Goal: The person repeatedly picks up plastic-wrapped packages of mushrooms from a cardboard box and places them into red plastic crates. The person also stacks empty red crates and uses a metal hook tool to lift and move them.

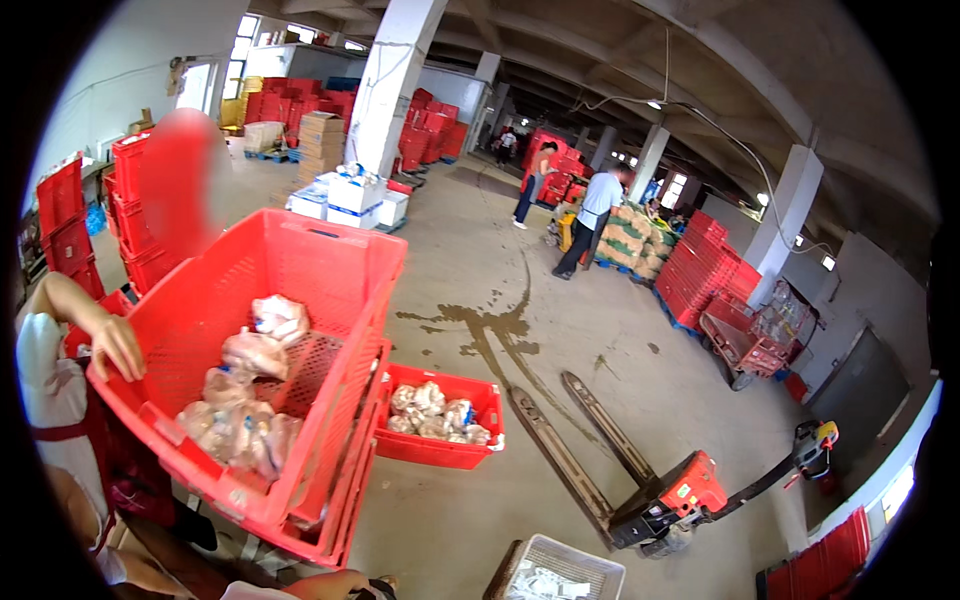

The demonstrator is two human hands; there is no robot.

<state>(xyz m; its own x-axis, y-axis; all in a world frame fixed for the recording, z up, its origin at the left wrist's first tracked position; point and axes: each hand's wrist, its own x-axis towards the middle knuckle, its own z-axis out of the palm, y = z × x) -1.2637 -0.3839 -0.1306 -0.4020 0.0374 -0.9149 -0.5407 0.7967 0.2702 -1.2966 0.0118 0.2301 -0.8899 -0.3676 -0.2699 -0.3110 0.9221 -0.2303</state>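
Both of my hands are out of view; only part of a bare forearm (330, 583) and a white sleeve show at the bottom edge. Before me stands a large red plastic crate (322, 262), stacked on other red crates. Clear plastic bags with pale contents (255, 352) lie inside it, with bare mesh floor showing beside them. At the left, a person in a white top and dark red apron rests a hand (118, 346) on the crate's rim. A smaller red crate (439, 450) on the floor holds several similar bags.
A pallet jack (645, 510) lies to the right, forks pointing towards the wet floor patch (487, 319). A white plastic basket (592, 559) holds small white packets. Stacked red crates (705, 270), a red cart (739, 337), pillars and two people stand farther off.
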